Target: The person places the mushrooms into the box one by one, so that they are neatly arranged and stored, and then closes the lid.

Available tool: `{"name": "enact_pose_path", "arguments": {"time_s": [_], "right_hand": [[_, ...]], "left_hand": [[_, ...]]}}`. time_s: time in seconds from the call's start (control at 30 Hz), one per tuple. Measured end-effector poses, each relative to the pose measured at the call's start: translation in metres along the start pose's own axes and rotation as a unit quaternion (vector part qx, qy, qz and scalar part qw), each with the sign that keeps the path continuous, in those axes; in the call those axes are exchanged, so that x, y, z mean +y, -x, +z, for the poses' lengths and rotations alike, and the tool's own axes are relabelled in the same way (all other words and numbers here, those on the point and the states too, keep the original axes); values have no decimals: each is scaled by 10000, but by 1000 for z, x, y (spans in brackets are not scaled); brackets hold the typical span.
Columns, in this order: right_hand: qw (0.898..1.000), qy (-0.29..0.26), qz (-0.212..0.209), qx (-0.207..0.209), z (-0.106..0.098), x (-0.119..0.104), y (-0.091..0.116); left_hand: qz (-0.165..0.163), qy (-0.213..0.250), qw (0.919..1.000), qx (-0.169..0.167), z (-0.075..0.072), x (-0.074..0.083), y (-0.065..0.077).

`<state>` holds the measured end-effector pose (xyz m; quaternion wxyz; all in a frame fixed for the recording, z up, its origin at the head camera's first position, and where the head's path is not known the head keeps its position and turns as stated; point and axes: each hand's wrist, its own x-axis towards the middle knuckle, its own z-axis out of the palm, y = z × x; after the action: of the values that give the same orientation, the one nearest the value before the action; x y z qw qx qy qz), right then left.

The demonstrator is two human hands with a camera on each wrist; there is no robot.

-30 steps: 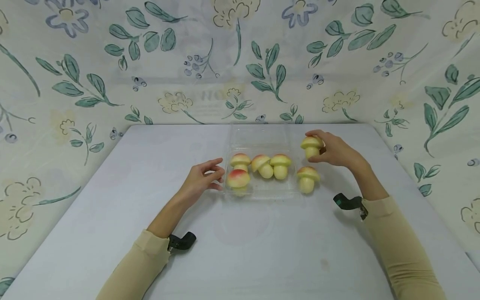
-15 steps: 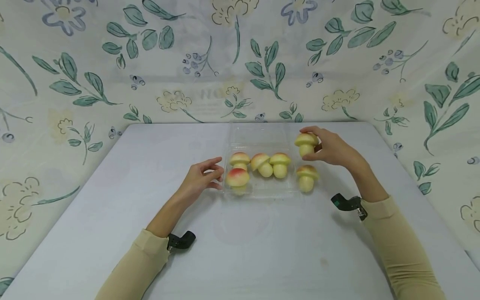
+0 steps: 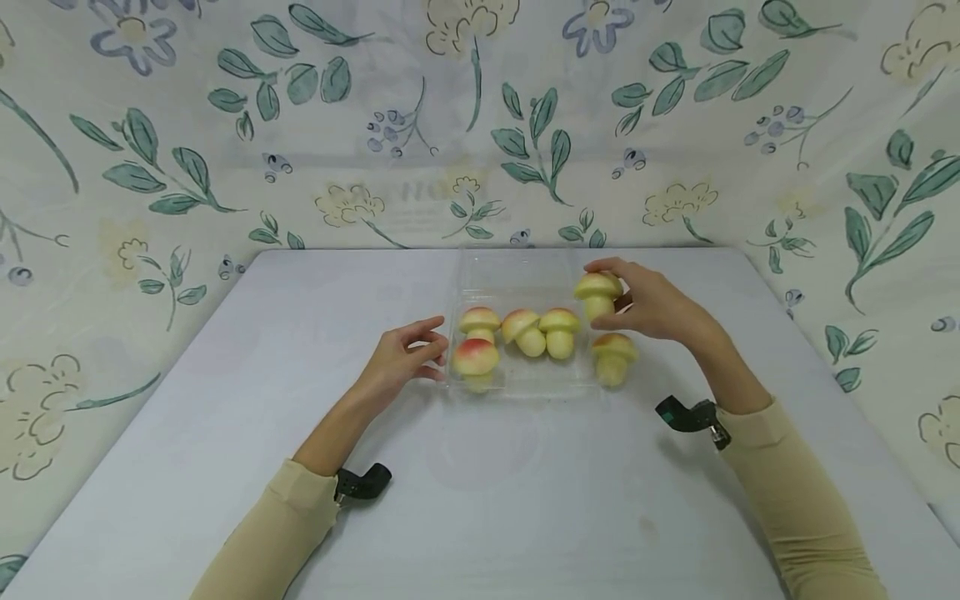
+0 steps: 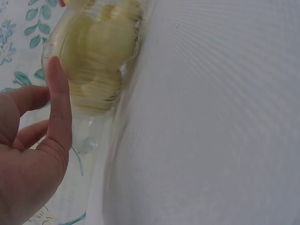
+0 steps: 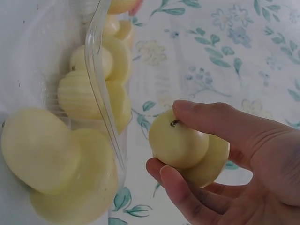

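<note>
My right hand (image 3: pixel 651 307) grips a yellow toy mushroom (image 3: pixel 597 292) between thumb and fingers, at the right end of a clear plastic box (image 3: pixel 536 380). In the right wrist view the held mushroom (image 5: pixel 176 140) shows its stem end, with a small dark mark near my thumb tip. Several similar mushrooms (image 3: pixel 530 332) with reddish cap tops lie in the box. Another mushroom (image 3: pixel 614 360) stands on the table just outside the box's right side. My left hand (image 3: pixel 405 357) has its fingers loosely extended at the box's left wall; one fingertip (image 4: pixel 55 65) touches the plastic in the left wrist view.
The box's clear lid (image 3: pixel 517 271) lies folded back behind it, toward the table's far edge. A white-covered table (image 3: pixel 480 500) spreads in front of and beside the box. Behind hangs a cloth (image 3: pixel 420 83) printed with leaves and flowers.
My right hand has carried the held mushroom leftward, from beyond the box's right side to its right edge. The left hand and the other mushrooms have stayed in place.
</note>
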<state>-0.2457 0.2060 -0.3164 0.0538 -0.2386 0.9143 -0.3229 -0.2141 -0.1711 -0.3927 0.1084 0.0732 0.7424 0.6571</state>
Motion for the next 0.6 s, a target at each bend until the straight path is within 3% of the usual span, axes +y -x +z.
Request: {"name": "enact_pose_path", "arguments": {"time_s": [0.3,0.6], "right_hand": [[9989,-205,-388,-138,9,-10,0],[9980,-282,-501,-243,19,-18,-1]], "left_hand": [[-6,-17,10000,9,1,1,0],[24,-120,9999,29,1,0,0]]}}
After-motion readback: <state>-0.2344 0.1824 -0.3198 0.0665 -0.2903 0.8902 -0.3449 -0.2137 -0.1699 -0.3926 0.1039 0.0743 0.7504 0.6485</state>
